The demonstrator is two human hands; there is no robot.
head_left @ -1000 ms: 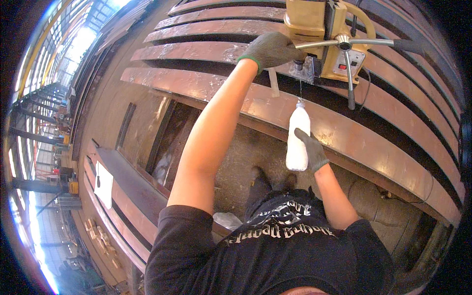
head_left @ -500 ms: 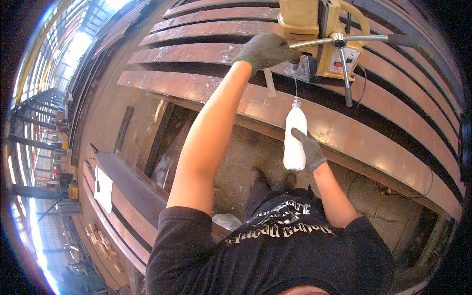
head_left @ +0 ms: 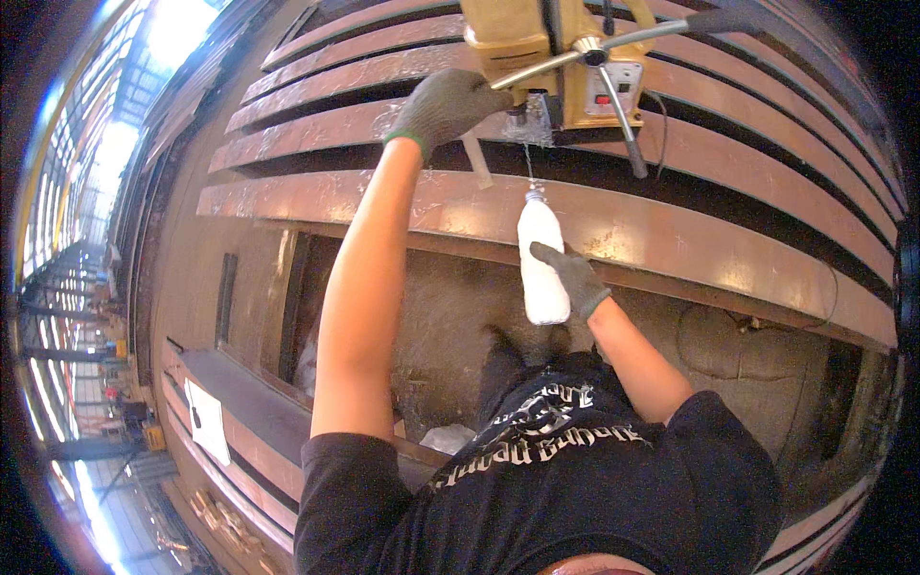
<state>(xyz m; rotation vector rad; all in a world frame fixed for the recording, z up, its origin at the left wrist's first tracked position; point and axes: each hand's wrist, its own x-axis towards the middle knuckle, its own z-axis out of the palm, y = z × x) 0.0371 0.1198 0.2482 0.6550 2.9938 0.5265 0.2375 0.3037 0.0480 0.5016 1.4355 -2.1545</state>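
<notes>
A yellow magnetic drill point(head_left: 506, 40) stands on a steel beam, its three-armed feed handle point(head_left: 548, 67) facing me. My left hand point(head_left: 441, 107), in a grey glove with a green cuff, is closed round the end of the left arm of that handle. Gloved too, my right hand point(head_left: 577, 280) grips a white plastic bottle point(head_left: 543, 254) by its side, with its neck toward the drill. A thin stream of liquid point(head_left: 528, 163) runs between the bottle tip and the cutter point(head_left: 517, 120) under the drill. Wet patches shine around the cutter.
Long reddish-brown steel beams point(head_left: 671, 225) lie side by side with dark gaps between them. A cable point(head_left: 663, 134) hangs beside the drill's switch panel. On beams at lower left rests a white sheet point(head_left: 206, 420) with a dark object on it. A clear plastic bag point(head_left: 447, 439) lies near my legs.
The view has shifted, so drill, bottle and hands all appear farther left. My left hand stays on the feed handle, whose arms look slightly turned; my right hand still holds the bottle.
</notes>
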